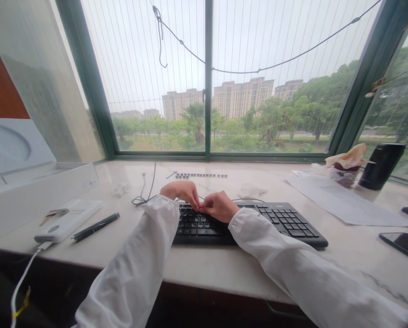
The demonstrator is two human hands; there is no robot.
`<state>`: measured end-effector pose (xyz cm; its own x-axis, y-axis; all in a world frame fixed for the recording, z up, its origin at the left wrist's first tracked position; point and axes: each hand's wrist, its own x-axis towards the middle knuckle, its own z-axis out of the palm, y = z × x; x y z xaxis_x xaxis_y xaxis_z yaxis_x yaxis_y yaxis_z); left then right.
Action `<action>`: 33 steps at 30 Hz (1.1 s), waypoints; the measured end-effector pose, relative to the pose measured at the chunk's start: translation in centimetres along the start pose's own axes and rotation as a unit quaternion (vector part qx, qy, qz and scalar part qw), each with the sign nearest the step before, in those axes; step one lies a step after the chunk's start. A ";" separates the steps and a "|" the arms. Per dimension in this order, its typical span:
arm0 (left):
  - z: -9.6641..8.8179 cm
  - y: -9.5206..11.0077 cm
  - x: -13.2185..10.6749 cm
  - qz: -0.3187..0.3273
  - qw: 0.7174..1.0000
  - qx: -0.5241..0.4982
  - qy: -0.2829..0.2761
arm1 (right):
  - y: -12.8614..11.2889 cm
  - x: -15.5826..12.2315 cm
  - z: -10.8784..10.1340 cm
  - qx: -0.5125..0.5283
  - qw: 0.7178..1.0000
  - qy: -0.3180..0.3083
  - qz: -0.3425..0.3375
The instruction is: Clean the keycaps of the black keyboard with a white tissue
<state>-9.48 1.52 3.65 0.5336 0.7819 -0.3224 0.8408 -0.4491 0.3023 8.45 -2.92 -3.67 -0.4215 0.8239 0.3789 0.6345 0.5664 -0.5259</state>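
A black keyboard [286,223] lies on a pale marble sill [207,269] before a window. Both my arms wear white sleeves. My left hand [181,192] and my right hand [220,206] meet over the keyboard's upper left keys, fingers curled and pinched together at one spot. What the fingertips hold there, if anything, is too small to make out. A row of small keycaps [200,175] lies on the sill beyond the hands.
Left: a white box [36,196], a white power bank [67,221] with cable, a black pen [95,226]. A thin cable [143,196] coils behind the keyboard. Right: paper sheets [347,202], a black cup [381,166], a wrapped snack [347,164], a dark phone [402,246].
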 end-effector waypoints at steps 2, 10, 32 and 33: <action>0.0 0.2 -0.2 -0.005 1.000 -0.001 -0.001 | 0.0 0.0 0.0 0.001 1.000 0.000 0.007; 0.1 0.5 -0.2 -0.029 0.999 -0.001 0.013 | -0.5 -0.2 -0.3 -0.008 1.000 -0.003 0.010; 0.2 -0.7 0.3 0.030 0.999 -0.014 0.010 | -0.4 -0.2 0.0 -0.038 0.999 0.028 -0.012; 0.2 -0.7 0.3 0.028 1.000 -0.012 0.010 | -0.4 -0.2 0.0 -0.041 0.999 0.027 -0.019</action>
<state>-9.89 1.95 3.23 0.5768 0.7650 -0.2865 0.8077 -0.4818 0.3399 8.30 -3.34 -3.53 -0.4121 0.7979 0.4399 0.6707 0.5925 -0.4462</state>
